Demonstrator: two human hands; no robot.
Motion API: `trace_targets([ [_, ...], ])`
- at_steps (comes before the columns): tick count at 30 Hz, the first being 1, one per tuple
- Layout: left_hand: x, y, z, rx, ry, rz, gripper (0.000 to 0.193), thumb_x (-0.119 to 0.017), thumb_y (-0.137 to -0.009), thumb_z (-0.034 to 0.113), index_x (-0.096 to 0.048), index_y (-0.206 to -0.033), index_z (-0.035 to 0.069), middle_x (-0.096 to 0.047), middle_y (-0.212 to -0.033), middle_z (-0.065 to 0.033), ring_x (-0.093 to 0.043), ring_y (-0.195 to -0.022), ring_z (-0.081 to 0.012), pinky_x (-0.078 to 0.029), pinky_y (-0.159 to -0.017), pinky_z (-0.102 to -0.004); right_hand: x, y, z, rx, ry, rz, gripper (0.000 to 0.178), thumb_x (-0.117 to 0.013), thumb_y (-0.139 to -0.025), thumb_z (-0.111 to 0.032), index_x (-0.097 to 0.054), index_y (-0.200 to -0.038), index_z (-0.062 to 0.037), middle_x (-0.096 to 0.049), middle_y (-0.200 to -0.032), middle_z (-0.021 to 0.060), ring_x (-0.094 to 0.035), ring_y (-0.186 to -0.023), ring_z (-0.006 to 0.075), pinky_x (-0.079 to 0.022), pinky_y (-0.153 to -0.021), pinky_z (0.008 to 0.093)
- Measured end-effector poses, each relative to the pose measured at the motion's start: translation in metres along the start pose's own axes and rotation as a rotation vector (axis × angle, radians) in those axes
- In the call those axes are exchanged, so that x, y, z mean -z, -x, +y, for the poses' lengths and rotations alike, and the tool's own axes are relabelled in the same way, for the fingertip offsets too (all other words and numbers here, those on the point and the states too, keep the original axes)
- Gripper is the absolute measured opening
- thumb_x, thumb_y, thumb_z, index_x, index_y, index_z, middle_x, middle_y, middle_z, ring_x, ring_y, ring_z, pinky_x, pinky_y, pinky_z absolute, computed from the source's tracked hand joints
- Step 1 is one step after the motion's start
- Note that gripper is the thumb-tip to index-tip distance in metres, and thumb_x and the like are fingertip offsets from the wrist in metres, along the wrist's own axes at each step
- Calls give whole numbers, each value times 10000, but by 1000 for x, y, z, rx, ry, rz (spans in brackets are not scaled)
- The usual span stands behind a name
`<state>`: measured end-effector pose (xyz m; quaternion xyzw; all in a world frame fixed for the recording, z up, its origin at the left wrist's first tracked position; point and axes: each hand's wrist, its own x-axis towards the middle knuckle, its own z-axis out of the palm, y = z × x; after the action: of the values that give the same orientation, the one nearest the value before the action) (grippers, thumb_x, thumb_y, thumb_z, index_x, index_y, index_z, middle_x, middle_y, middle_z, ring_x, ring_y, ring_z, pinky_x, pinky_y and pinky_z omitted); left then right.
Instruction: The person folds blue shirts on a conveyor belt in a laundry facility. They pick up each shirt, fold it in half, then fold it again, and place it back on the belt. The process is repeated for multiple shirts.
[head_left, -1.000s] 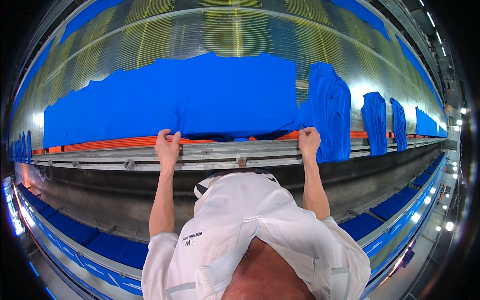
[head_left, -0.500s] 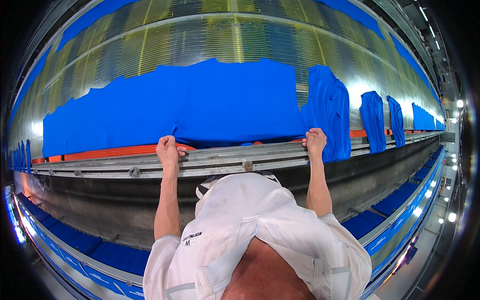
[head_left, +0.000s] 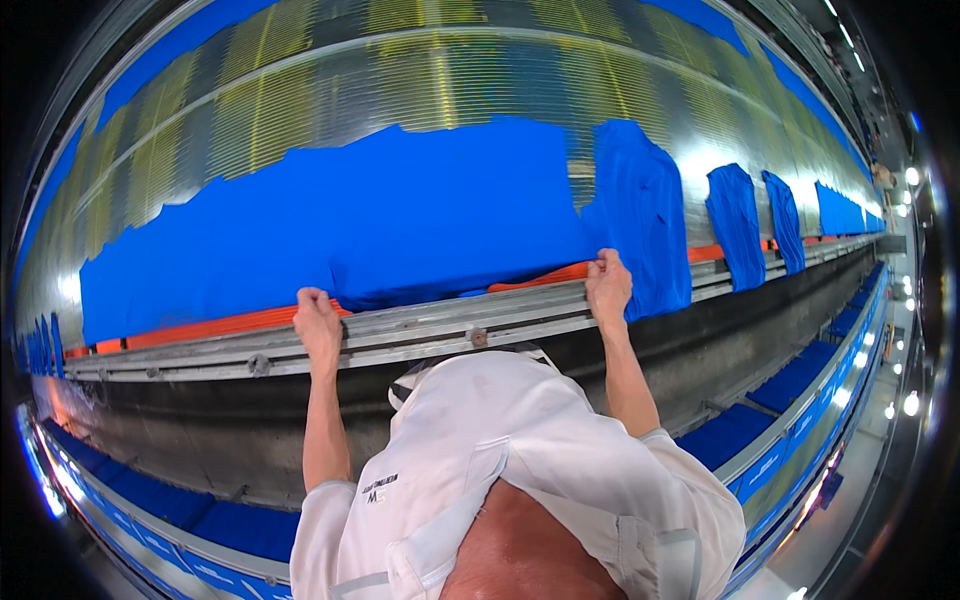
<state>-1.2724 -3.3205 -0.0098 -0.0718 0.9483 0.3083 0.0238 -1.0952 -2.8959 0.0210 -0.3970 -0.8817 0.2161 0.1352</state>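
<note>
A wide blue cloth [head_left: 400, 215] lies spread over a ribbed metal bed, its far edge ragged and its near edge slightly raised in soft folds. My left hand [head_left: 318, 325] is closed at the near edge, left of the middle, where a short crease runs down to the fingers. Further right, my right hand [head_left: 608, 287] pinches the near right corner of the same cloth. Just beyond that hand sits a bunched blue cloth piece [head_left: 645, 220], hanging over the metal rail [head_left: 430, 328]. The fingertips of both hands are partly hidden.
Orange strips [head_left: 225, 325] run under the cloth's near edge. More bunched blue pieces [head_left: 735, 225] hang over the rail to the right. The ribbed bed [head_left: 420, 85] stretches away with yellow bands. A dark trough [head_left: 190, 415] lies below the rail, between it and my body.
The view has turned slightly, so the rail slopes more. Both hands keep their grip at the near edge. More orange shows beneath the cloth beside my right hand.
</note>
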Motion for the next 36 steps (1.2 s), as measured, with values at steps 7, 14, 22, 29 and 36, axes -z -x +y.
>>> trace_targets([
  [7,1,13,24,-62,-123,25,504,-779,-740,365,-557,-1034,21,-562,-628,-86,-602,-647,-310,-464,-632,-435,46,-41,30,1,-178,147,205,-654,-830,-142,-642,-990,-15,-676,-846,139,-656,-732,272,-510,-679,380],
  [14,7,-6,-33,21,-276,226,229,-578,-882,141,-573,-1079,25,-643,-853,-188,-615,-810,-379,-468,-723,-456,67,-130,131,128,79,170,344,-706,-796,-203,-603,-1064,-14,-599,-961,150,-551,-935,335,-441,-827,425],
  [22,-22,38,76,-36,-435,407,398,-652,-835,164,-548,-1190,16,-605,-1139,-200,-560,-1072,-375,-443,-910,-438,59,-168,178,213,-270,-5,168,-725,-763,-128,-670,-857,0,-603,-731,124,-570,-625,230,-447,-590,352],
  [29,-43,83,73,-54,-561,215,499,-608,-869,230,-475,-1320,63,-493,-1342,-171,-453,-1242,-368,-389,-967,-523,74,-193,194,-138,-560,-375,130,-717,-788,-102,-656,-776,12,-511,-643,-30,-436,-617,59,-342,-551,243],
  [36,-45,69,70,110,-658,-5,623,-374,-967,439,-304,-1449,50,-281,-1518,-152,-282,-1377,-394,-197,-1075,-646,72,-193,198,-82,-478,-359,155,-719,-793,-133,-655,-784,8,-529,-654,-28,-443,-616,61,-350,-554,245],
])
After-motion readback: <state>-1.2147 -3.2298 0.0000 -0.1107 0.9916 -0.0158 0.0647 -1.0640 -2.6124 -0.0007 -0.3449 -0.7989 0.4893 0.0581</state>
